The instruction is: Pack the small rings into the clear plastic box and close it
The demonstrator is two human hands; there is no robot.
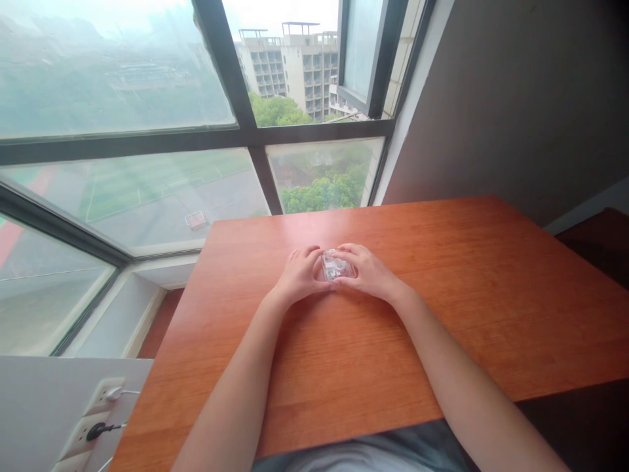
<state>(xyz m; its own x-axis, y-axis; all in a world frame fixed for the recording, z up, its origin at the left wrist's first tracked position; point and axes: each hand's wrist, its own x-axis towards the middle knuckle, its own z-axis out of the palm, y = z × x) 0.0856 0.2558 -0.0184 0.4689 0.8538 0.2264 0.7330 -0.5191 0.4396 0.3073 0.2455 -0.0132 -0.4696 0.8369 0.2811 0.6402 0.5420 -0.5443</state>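
Observation:
A small clear plastic box (337, 267) lies between my two hands, on or just above the wooden tabletop. Pale and silvery bits show through its lid, too small to name. My left hand (304, 272) curls round the box's left side, thumb at the near edge and fingers at the far edge. On the opposite side, my right hand (366, 270) grips it in the same way, with fingertips over the far rim. The two thumbs almost meet in front of the box.
The reddish-brown wooden table (491, 301) reaches far to the right. Behind it stands a window with dark frames (255, 136), one pane swung outward. Wall sockets (93, 419) with plugged-in cables sit at the lower left. A grey wall (491, 118) rises at the right.

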